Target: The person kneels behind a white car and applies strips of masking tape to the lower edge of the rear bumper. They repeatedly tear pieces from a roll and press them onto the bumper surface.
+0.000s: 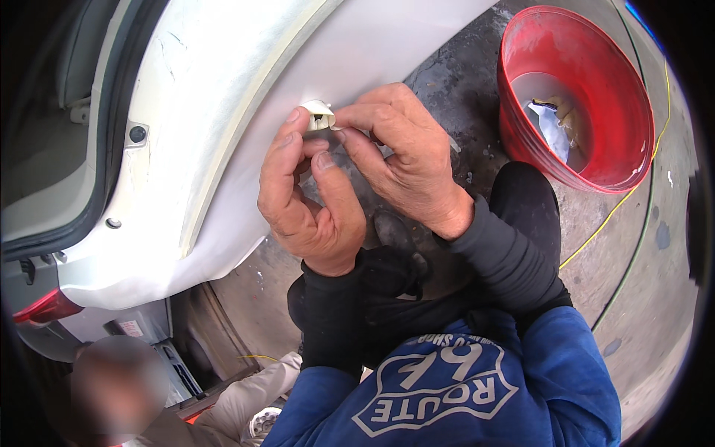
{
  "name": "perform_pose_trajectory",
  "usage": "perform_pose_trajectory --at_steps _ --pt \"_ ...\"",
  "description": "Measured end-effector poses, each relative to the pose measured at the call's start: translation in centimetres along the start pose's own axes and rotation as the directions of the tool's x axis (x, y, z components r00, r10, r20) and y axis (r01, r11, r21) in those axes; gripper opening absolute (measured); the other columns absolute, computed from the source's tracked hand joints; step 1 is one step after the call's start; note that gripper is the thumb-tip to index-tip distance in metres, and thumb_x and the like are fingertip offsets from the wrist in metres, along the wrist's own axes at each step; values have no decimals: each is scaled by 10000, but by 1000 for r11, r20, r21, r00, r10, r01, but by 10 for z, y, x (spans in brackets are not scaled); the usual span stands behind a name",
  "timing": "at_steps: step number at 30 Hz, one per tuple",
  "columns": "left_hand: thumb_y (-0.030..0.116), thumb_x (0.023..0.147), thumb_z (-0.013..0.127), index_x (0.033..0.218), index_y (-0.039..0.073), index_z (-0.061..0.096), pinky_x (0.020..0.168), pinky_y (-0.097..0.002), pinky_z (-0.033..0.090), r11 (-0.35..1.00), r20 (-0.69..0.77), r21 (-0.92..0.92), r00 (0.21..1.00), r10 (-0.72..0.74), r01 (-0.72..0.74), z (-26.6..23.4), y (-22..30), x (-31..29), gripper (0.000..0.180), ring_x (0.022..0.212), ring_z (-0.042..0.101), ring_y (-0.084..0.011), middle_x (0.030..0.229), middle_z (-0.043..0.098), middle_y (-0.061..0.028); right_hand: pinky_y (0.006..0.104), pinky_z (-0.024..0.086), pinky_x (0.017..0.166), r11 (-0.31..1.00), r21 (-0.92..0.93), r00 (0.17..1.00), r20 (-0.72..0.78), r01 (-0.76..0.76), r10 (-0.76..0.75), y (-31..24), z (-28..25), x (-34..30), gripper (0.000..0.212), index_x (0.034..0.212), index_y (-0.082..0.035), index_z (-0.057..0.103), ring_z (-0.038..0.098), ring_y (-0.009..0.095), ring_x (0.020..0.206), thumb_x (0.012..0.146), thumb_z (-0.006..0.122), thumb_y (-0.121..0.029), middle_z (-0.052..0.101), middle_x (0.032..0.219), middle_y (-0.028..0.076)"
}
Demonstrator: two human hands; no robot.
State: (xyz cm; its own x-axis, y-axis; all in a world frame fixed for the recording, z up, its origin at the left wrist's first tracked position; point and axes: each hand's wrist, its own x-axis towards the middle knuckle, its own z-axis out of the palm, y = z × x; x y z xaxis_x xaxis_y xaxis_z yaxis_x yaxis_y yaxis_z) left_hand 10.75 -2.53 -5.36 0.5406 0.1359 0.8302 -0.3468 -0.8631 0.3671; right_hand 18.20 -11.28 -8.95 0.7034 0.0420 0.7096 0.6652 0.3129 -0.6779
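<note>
Stained concrete floor [462, 89] is being seen below a white car body panel [246, 97]. A small whitish folded piece [320, 117] is being pinched against the panel's lower edge by the left hand [309, 197] and the right hand [398, 153], both closed on it, fingertips meeting. It is lying just above both hands, equally near each. Open room is being left rightward, toward a red bucket [618, 82].

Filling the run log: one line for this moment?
left hand: pinching tape piece | right hand: same piece | at white car panel
</note>
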Motion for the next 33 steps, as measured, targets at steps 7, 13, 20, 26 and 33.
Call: perform_pose_trajectory --at_steps 7,13,20,26,33 --pt "-103 933 576 1346 -26 452 799 -255 589 998 -14 50 1000 -24 25 2 5 0 438 951 679 -166 1324 635 -241 290 514 630 977 -159 990 13 139 -139 11 -16 9 297 1039 -69 739 635 190 766 789 767 90 665 905 55" --pt "-119 909 600 1351 2 465 822 -285 586 997 -6 74 999 -33 33 0 7 2 477 946 683 -187 1343 619 -267 289 502 618 882 -269 921 170 387 -352 22 -39 33 398 1067 -80 755 616 193 741 702 785 76 654 889 41" --pt "-106 853 723 1357 40 523 673 -226 519 950 -43 310 998 43 -27 15 8 3 561 836 637 -133 1306 583 -164 290 494 603 876 -232 903 193 423 -385 27 -38 35 393 1054 -74 752 598 194 718 690 787 70 639 869 38" --pt "-100 852 737 1349 59 547 572 -208 431 901 -80 432 992 95 -52 20 5 10 555 746 582 -94 1233 556 -111 289 497 606 868 -202 879 263 454 -398 28 -46 43 357 1048 -75 748 612 209 738 722 784 66 642 896 57" --pt "-95 871 728 1290 69 597 610 -211 480 926 -103 370 987 122 -75 18 0 9 469 818 600 -122 1196 537 -107 363 501 655 922 -107 837 467 373 -285 19 -62 68 128 983 -49 645 623 289 808 869 701 -62 609 945 109"
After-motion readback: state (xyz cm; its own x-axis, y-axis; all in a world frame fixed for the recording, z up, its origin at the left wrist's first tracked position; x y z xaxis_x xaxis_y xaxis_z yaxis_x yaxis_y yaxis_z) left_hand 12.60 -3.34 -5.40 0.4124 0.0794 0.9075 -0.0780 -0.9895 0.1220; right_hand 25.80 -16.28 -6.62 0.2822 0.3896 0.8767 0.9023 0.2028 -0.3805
